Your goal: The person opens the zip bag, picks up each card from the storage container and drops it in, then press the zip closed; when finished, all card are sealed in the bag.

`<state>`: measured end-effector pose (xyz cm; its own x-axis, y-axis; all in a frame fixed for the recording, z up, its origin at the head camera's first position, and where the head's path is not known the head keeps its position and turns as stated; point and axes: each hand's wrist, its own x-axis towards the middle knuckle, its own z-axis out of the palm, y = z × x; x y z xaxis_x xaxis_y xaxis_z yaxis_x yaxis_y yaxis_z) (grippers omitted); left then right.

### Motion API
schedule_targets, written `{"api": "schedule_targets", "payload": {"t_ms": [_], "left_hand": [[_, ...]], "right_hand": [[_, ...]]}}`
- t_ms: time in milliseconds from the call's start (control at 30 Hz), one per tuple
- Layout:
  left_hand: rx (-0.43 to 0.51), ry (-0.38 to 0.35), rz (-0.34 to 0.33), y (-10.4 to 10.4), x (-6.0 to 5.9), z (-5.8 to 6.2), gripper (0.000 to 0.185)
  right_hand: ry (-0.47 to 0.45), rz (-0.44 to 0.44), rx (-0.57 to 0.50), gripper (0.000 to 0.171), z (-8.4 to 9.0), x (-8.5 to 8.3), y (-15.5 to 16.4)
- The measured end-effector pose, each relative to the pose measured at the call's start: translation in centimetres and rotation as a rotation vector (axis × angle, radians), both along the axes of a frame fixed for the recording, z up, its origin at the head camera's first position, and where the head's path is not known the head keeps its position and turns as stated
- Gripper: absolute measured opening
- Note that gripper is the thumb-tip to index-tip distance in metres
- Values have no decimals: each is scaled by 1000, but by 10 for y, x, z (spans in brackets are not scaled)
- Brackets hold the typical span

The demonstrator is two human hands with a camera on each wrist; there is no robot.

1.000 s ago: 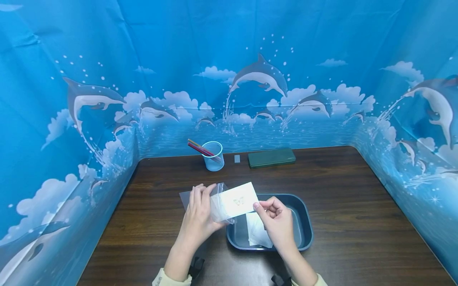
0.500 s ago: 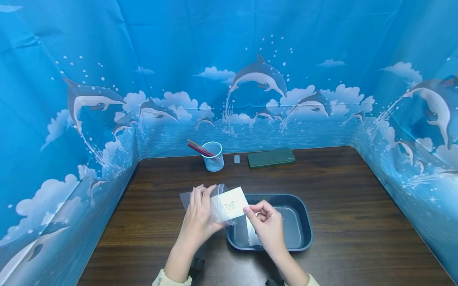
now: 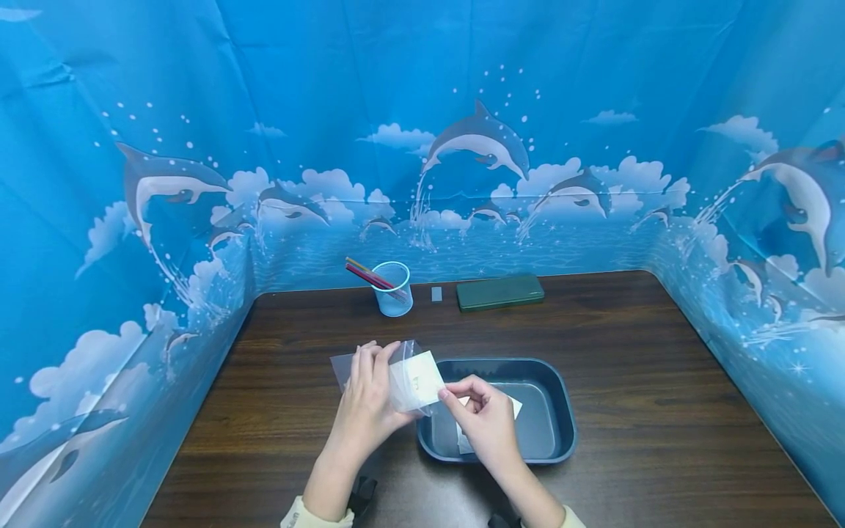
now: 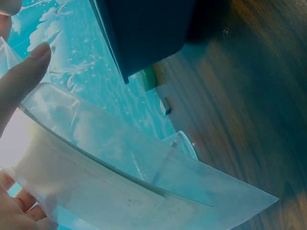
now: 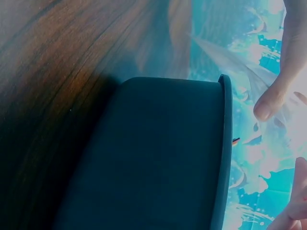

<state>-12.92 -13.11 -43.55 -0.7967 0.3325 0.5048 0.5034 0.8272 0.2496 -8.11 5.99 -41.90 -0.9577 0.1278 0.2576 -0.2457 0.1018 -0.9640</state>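
Note:
My left hand (image 3: 366,396) grips a clear plastic bag (image 3: 403,352) over the left end of the tray, its thumb (image 4: 26,76) lying against the film in the left wrist view. A white card (image 3: 422,381) with a small printed picture sits mostly inside the bag, its right end sticking out. The right hand (image 3: 485,418) pinches that card's near right corner between thumb and forefinger. Inside the bag, the left wrist view shows a pale stack (image 4: 81,177) with a dark edge. Below the right hand, white paper pieces (image 3: 465,443) lie in the dark tray (image 3: 566,418), partly hidden by it.
At the back of the wooden table (image 3: 660,381) stands a light-blue mesh pencil cup (image 3: 396,301) with several coloured pencils (image 3: 361,271) leaning left. Beside it are a small grey block (image 3: 436,294) and a green case (image 3: 502,293). A dolphin-print curtain (image 3: 422,88) encloses three sides.
The right hand has moved left and slightly nearer, sliding the card deeper into the bag. Less of the card shows outside, and more of the tray's paper is uncovered. The left hand stays in place.

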Motion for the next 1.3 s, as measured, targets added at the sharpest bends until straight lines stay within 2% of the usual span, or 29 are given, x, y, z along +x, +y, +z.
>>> {"api": "schedule_targets", "payload": {"t_ms": [133,267,333,633,767,833,967,1100,1200,1300], "left_hand": [[0,-4,-13,1,0,-1,114],[-4,5,-22,2,0,-2,115],[-4,13,-22,3,0,-2,115],[-6,26,-25,2,1,-1,115],[11,60,-32,2,-1,-2,113],[15,61,-32,1,-1,-2,113],[8,39,-17,-2,-2,-2,116],[4,18,9,-7,-2,0,117],[7,23,19,-11,-3,1,117],[8,34,24,-13,-3,2,117]], "right_hand": [[7,-10,53,9,-12,-4,-1],[3,6,108,10,-30,-10,-2],[21,27,135,10,-34,-11,-3],[145,105,255,10,-39,-12,-5],[145,171,265,17,-39,-12,-4],[141,177,264,19,-39,-12,-2],[157,96,292,15,-38,-15,6],[111,-1,351,9,-38,-19,19],[29,-44,462,14,-40,-22,32],[-81,-59,637,25,-43,-23,45]]}}
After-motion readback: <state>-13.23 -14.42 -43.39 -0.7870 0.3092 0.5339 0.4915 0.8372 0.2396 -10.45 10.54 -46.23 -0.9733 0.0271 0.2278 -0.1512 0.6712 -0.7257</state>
